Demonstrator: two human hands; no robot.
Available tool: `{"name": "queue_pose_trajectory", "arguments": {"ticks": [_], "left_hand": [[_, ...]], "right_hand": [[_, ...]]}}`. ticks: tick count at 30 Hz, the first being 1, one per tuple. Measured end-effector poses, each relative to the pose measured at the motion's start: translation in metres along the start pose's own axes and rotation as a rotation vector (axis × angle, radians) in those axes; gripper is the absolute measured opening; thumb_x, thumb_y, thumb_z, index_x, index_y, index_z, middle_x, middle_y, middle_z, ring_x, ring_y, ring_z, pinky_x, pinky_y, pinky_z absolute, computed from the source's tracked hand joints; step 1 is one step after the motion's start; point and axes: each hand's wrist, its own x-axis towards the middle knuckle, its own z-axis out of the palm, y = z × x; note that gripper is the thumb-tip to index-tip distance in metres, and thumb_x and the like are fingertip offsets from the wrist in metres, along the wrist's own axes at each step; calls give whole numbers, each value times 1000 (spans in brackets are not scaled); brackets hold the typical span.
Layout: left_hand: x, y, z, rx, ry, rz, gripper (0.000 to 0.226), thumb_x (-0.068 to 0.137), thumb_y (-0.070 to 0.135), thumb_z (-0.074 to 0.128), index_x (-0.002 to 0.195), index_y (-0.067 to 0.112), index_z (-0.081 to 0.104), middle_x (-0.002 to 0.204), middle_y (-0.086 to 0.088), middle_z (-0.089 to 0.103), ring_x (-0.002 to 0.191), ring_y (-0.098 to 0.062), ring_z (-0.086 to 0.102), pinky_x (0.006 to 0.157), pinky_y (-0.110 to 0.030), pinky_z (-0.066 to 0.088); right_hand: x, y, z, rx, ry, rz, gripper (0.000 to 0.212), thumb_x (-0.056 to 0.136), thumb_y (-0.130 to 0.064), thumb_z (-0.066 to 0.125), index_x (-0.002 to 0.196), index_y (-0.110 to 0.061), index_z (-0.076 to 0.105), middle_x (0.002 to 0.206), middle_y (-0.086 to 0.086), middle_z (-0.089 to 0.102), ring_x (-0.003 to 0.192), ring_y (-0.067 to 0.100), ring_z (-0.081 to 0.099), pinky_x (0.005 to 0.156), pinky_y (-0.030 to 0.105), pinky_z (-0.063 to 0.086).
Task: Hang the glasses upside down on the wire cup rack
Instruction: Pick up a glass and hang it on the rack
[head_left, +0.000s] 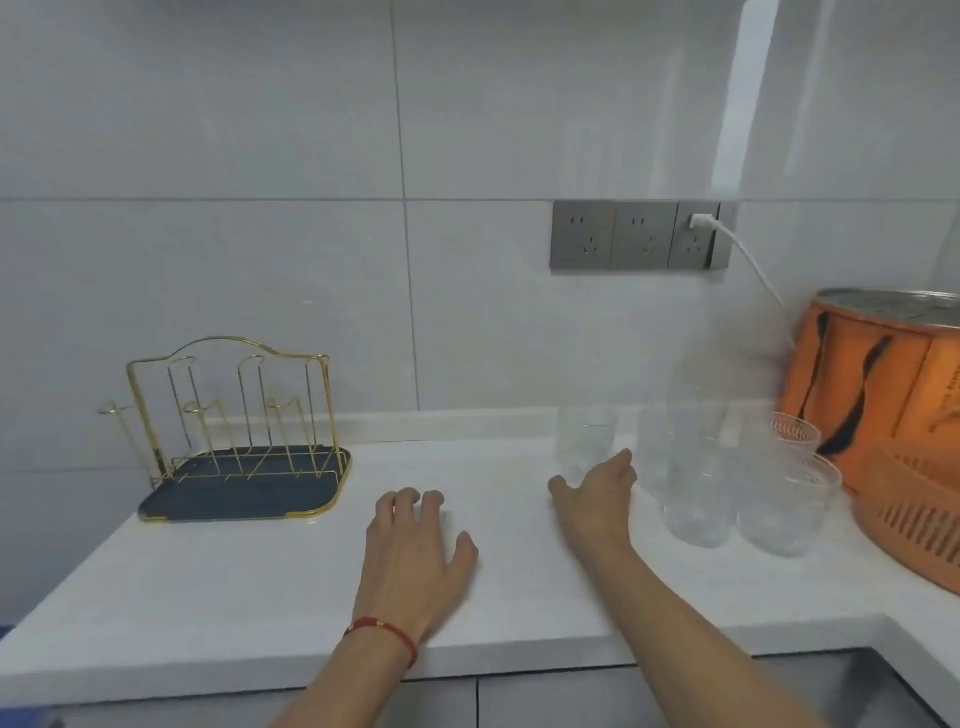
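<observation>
A gold wire cup rack (228, 410) stands on a dark blue drip tray (244, 493) at the left of the white counter; nothing hangs on its prongs. Several clear glasses stand upright at the right. One glass (586, 439) stands alone near the wall. Others, like a tall one (696, 499) and a short one (789, 499), are grouped further right. My right hand (597, 493) reaches toward the lone glass, fingers apart around its base, with no firm grip visible. My left hand (415, 556) rests palm down on the counter, holding nothing.
The white counter (208, 597) runs to a tiled wall with grey sockets (641, 235) and a white cable. An orange appliance (878, 384) and an orange slotted basket (914, 525) crowd the right side. A steel sink edge (862, 675) shows at bottom right.
</observation>
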Motion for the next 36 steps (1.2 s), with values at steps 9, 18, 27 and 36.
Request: {"name": "queue_pose_trajectory", "arguments": {"ticks": [9,18,27,36], "left_hand": [[4,-7,10,-171,21,-10,56,83,50,50,130,20,47,135,-3,35,140,-18,17,101,-21,36],[2,-5,-20,-852,93,-233,80,77,63,67,145,37,32,134,18,45,119,-4,52,96,-27,48],[16,-44,-64,-1290,96,-441,68,66,48,80,127,23,62,129,-14,61,99,-20,71,77,-47,63],[11,-149,-82,-208,226,-354,35,92,41,54,122,24,61,124,2,61,118,-18,51,88,-29,46]], "right_hand": [[32,1,38,21,287,-36,81,76,-26,86,139,2,43,128,27,59,120,44,53,104,47,37],[-14,-9,44,132,-289,-635,79,65,-52,83,133,-45,45,122,-18,50,111,-7,54,78,12,45],[-68,-25,68,602,-874,-328,58,84,-68,71,137,-44,61,135,1,68,113,17,72,88,29,60],[-61,-100,77,576,-534,-173,33,90,-44,62,119,-28,66,130,4,65,69,12,79,101,56,56]]}}
